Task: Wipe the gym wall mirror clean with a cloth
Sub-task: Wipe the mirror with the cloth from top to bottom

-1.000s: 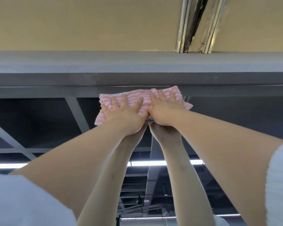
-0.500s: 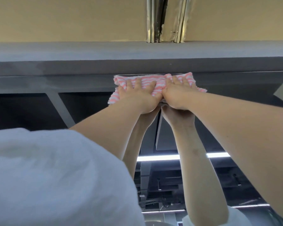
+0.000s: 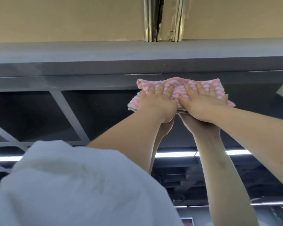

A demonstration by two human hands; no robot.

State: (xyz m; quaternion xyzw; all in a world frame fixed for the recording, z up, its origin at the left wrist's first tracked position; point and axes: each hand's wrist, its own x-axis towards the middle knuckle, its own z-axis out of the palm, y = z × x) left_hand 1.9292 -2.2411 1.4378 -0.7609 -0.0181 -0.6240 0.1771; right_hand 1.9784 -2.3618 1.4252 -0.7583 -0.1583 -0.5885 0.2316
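Sleeve (image 3: 75,185), white, fills lower left. Left hand (image 3: 155,103) flat, fingers straight, presses pink-white striped cloth (image 3: 178,90) on mirror (image 3: 96,111) near top edge. Right hand (image 3: 203,103) just beside, also flat on cloth. Reflected arms below hands.

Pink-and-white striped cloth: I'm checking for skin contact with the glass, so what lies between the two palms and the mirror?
In the head view, only the pink-and-white striped cloth lies between the left hand, the right hand and the wall mirror.
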